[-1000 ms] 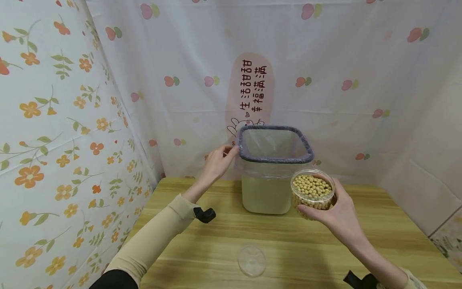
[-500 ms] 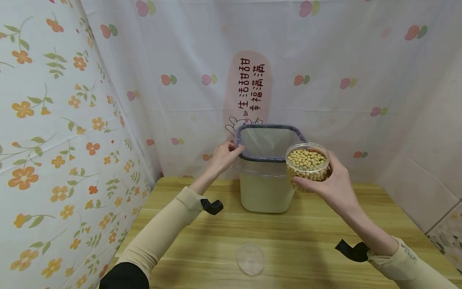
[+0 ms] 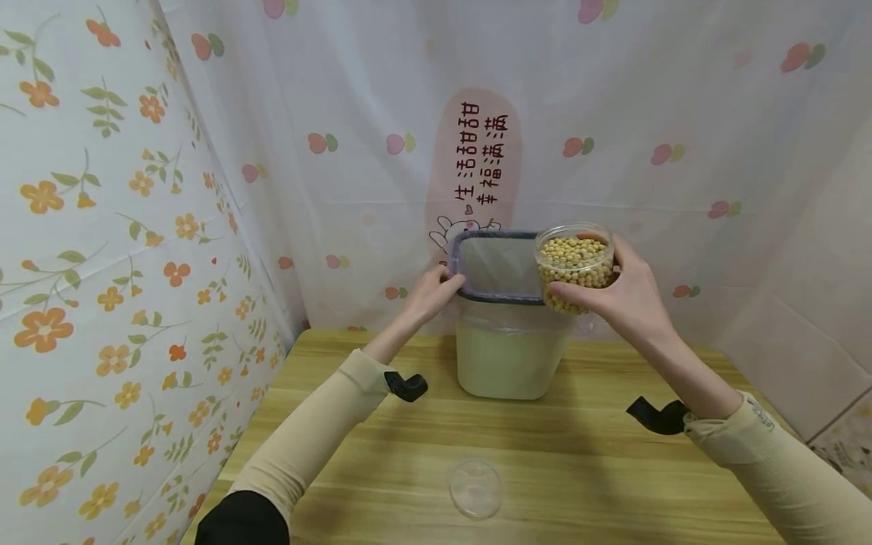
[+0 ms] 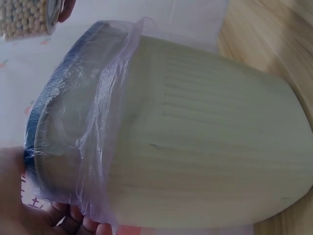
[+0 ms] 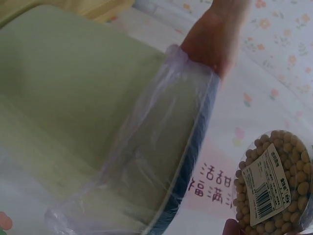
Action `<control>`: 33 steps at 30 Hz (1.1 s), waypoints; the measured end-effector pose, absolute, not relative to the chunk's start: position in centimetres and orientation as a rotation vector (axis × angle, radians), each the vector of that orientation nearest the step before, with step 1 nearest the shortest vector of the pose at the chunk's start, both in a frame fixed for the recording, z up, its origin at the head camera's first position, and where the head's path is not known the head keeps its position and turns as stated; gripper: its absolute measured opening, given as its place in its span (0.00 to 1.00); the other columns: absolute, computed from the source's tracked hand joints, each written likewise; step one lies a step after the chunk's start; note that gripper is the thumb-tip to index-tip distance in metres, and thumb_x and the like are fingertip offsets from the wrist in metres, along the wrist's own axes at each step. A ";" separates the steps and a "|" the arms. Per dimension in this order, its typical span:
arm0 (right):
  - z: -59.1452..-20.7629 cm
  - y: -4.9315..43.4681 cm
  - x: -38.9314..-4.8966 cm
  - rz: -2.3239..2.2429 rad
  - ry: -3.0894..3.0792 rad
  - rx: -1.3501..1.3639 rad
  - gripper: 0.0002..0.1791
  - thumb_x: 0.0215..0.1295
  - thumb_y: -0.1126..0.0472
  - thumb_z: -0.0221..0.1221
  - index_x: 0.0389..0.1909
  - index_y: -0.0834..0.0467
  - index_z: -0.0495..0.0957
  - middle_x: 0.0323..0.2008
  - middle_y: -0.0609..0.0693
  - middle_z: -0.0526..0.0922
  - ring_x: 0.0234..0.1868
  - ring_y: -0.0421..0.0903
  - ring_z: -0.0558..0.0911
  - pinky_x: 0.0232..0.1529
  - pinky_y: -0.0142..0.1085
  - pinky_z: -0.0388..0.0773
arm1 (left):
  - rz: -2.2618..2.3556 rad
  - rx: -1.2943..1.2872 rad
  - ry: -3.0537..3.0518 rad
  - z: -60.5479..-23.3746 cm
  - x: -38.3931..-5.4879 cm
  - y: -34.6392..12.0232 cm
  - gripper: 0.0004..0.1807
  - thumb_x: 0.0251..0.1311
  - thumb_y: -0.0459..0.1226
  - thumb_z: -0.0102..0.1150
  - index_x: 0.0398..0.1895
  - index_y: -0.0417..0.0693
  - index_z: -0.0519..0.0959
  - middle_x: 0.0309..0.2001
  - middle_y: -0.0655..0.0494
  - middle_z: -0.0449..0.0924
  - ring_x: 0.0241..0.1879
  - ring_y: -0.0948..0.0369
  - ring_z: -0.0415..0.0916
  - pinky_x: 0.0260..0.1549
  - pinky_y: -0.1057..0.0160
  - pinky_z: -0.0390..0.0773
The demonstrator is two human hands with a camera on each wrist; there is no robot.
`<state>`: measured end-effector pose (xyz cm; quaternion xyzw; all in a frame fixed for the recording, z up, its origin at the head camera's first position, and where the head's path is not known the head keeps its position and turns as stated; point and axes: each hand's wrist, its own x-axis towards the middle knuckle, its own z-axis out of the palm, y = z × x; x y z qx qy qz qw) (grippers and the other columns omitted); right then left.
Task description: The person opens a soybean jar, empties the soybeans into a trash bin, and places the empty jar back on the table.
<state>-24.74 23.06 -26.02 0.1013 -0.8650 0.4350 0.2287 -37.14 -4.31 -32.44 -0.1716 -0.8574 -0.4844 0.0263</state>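
A pale green trash bin [image 3: 507, 359] with a dark blue rim stands on the table, lined with a thin purplish plastic bag [image 4: 100, 132] folded over the edge. My left hand [image 3: 431, 295] grips its rim at the left, thumb over the top and fingers curled beneath the bag's fold. In my right hand [image 3: 633, 291] is a clear round jar of soybeans [image 3: 575, 261], uncovered and nearly full. I hold it by the side, slightly tilted, at the bin's right rim, overlapping that corner in the head view. A white barcode label [image 5: 266, 186] shows on its base in the right wrist view.
A clear round lid [image 3: 475, 489] lies flat on the wooden table [image 3: 381, 462], in front of the bin. Behind hangs a white curtain [image 3: 368, 182] with printed hearts and writing; a floral curtain [image 3: 123, 303] closes off the left side.
My right hand has raised the soybean jar and brought it left, from in front of the bin to its right rim. My left hand has shifted slightly right, its thumb now over the rim.
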 end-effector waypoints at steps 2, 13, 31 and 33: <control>-25.6 23.0 -25.3 1.185 -2.394 0.285 0.42 0.58 0.50 0.75 0.72 0.41 0.67 0.64 0.47 0.73 0.57 0.39 0.75 0.47 0.22 0.74 | -1.519 -0.527 -2.638 -32.4 -37.2 -4.3 0.13 0.68 0.48 0.49 0.35 0.48 0.71 0.33 0.55 0.71 0.32 0.59 0.65 0.32 0.63 0.65; -23.9 23.3 -28.6 1.054 -2.512 0.286 0.46 0.55 0.43 0.75 0.73 0.49 0.66 0.66 0.58 0.74 0.65 0.57 0.74 0.60 0.56 0.73 | -1.592 -0.536 -2.594 -32.9 -37.5 -4.0 0.13 0.67 0.47 0.48 0.36 0.47 0.74 0.32 0.55 0.76 0.31 0.59 0.70 0.31 0.65 0.68; -23.0 23.1 -34.1 0.712 -2.688 0.389 0.47 0.51 0.42 0.76 0.70 0.57 0.70 0.60 0.63 0.78 0.58 0.61 0.78 0.55 0.59 0.76 | -1.685 -0.493 -2.583 -33.2 -37.8 -3.8 0.12 0.69 0.47 0.48 0.35 0.48 0.73 0.30 0.56 0.75 0.30 0.60 0.69 0.31 0.65 0.68; -23.1 22.9 -34.5 0.673 -2.706 0.408 0.48 0.50 0.42 0.77 0.69 0.58 0.69 0.59 0.63 0.78 0.57 0.61 0.78 0.54 0.59 0.77 | -1.691 -0.482 -2.583 -33.1 -37.8 -3.9 0.12 0.69 0.47 0.48 0.35 0.48 0.72 0.29 0.56 0.75 0.30 0.60 0.70 0.31 0.65 0.68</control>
